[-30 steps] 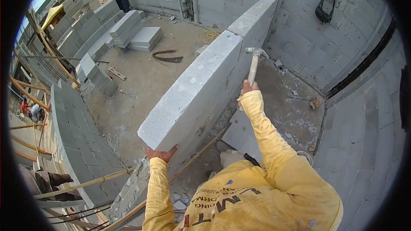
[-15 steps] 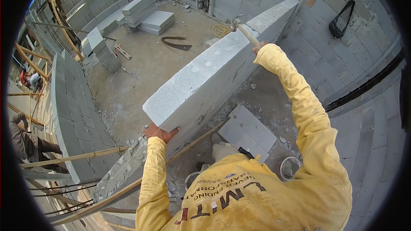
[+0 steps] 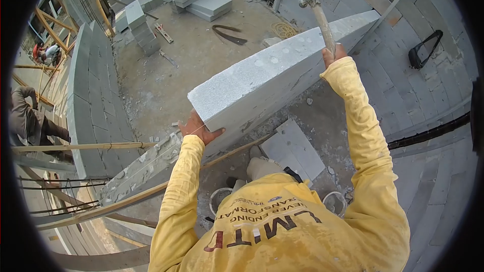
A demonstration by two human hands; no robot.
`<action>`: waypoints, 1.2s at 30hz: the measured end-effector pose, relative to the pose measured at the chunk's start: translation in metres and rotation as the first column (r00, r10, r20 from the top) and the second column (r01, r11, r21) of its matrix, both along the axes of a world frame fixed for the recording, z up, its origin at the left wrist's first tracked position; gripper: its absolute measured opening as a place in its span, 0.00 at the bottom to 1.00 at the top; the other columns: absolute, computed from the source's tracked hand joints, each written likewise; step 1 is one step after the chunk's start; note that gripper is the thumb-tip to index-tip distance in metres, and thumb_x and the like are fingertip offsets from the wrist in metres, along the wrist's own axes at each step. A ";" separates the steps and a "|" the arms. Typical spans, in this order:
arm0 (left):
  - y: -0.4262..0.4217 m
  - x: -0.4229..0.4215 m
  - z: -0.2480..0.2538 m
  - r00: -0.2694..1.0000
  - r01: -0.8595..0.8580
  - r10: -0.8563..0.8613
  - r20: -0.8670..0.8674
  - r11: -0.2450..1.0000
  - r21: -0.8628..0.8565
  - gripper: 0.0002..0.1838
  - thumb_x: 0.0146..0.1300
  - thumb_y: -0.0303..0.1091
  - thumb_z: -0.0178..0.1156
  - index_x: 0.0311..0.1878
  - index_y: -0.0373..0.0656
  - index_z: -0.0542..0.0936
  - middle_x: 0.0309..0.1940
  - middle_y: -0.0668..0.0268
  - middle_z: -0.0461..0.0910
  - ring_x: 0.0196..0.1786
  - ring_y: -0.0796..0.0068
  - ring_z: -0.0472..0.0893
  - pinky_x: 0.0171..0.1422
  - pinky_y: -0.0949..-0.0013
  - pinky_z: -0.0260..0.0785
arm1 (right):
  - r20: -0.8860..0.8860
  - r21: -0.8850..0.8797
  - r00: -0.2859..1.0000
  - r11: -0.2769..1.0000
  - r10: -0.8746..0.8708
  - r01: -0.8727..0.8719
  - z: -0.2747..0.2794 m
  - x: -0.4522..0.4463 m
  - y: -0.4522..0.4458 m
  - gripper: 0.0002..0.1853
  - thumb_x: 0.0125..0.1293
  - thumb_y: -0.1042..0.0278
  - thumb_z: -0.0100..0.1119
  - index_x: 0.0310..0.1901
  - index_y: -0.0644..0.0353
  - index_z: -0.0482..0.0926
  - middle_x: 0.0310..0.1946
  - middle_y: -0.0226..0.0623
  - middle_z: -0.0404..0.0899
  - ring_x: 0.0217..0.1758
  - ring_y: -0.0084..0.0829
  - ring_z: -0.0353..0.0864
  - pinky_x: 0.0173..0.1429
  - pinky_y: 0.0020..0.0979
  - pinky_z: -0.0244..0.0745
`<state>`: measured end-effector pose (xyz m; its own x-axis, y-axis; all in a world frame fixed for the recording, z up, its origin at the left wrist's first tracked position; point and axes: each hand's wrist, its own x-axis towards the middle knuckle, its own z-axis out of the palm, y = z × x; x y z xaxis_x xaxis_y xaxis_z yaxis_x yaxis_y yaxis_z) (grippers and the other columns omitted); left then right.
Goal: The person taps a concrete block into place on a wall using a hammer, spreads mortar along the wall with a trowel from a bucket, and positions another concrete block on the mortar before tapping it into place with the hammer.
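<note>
My right hand [image 3: 335, 55] is closed around the wooden handle of a claw hammer [image 3: 324, 26]. The hammer stands raised over the wall, its metal head pointing away from me. Below it, a long pale grey concrete block [image 3: 252, 73] lies along the wall top, with round marks on its upper face. At the block's near left end, my left hand [image 3: 200, 128] grips the lower corner, thumb spread along the side face. A thin string passes close to that hand. Rough mortar [image 3: 146, 163] covers the lower course to the left of it.
Flat blocks [image 3: 292, 151] and two buckets [image 3: 335, 203] sit on the floor near me. A wooden plank [image 3: 131, 199] runs beside the wall. Stacked blocks [image 3: 204, 2], a handsaw [image 3: 229, 35] and a coiled rope [image 3: 285, 30] lie beyond. Another person [image 3: 33, 121] is at the left.
The hammer has swung up off the block's top, its head now higher and more upright. My left hand stays at the block's end. The whole view has shifted.
</note>
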<state>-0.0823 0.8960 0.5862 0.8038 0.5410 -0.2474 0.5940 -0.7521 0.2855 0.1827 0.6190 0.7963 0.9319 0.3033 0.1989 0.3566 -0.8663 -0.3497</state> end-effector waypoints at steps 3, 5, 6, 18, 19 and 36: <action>0.000 0.001 0.008 1.000 -0.001 0.001 -0.019 1.000 -0.008 0.58 0.42 0.73 0.68 0.77 0.64 0.58 0.74 0.59 0.61 0.75 0.53 0.64 0.75 0.24 0.43 | -0.116 -0.288 0.984 0.944 0.133 -0.162 -0.032 -0.008 -0.001 0.27 0.72 0.47 0.53 0.58 0.65 0.69 0.33 0.54 0.81 0.44 0.55 0.83 0.47 0.48 0.74; 0.000 -0.002 0.011 0.999 -0.021 0.019 -0.030 0.998 -0.055 0.59 0.41 0.73 0.68 0.77 0.63 0.58 0.74 0.59 0.61 0.75 0.54 0.64 0.75 0.24 0.43 | -0.010 -0.345 0.977 0.916 0.215 -0.205 -0.056 -0.020 -0.005 0.24 0.73 0.50 0.52 0.55 0.65 0.71 0.30 0.53 0.80 0.41 0.56 0.82 0.45 0.48 0.74; 0.001 0.001 0.013 0.999 -0.034 0.032 -0.025 0.996 -0.078 0.59 0.41 0.73 0.68 0.77 0.63 0.58 0.74 0.59 0.61 0.75 0.54 0.64 0.75 0.24 0.43 | -0.069 -0.364 0.974 0.904 0.215 -0.225 -0.045 -0.016 -0.004 0.23 0.73 0.50 0.53 0.54 0.65 0.72 0.30 0.53 0.80 0.41 0.56 0.82 0.45 0.48 0.74; 0.008 -0.003 -0.010 0.997 -0.005 0.008 0.074 0.999 -0.040 0.57 0.41 0.74 0.67 0.76 0.60 0.62 0.72 0.61 0.63 0.74 0.57 0.64 0.75 0.23 0.40 | -0.178 -0.069 0.876 0.883 0.447 -0.465 0.010 -0.106 0.026 0.21 0.73 0.53 0.52 0.52 0.65 0.70 0.29 0.55 0.80 0.37 0.59 0.82 0.40 0.50 0.73; 0.006 -0.004 -0.012 0.997 -0.006 0.009 0.082 0.999 -0.039 0.57 0.41 0.74 0.67 0.76 0.59 0.62 0.72 0.61 0.63 0.74 0.57 0.64 0.75 0.23 0.40 | -0.255 -0.357 0.843 0.764 0.473 -0.537 -0.001 -0.104 0.022 0.20 0.73 0.53 0.52 0.52 0.64 0.69 0.28 0.55 0.79 0.35 0.60 0.82 0.40 0.50 0.74; 0.007 -0.012 -0.011 0.996 -0.030 0.037 0.080 0.995 -0.095 0.67 0.39 0.67 0.73 0.79 0.52 0.50 0.73 0.62 0.62 0.74 0.61 0.65 0.75 0.23 0.38 | -0.660 0.202 0.685 0.951 0.308 -0.232 -0.007 -0.097 0.028 0.20 0.71 0.48 0.58 0.42 0.59 0.73 0.19 0.32 0.71 0.20 0.28 0.75 0.26 0.33 0.70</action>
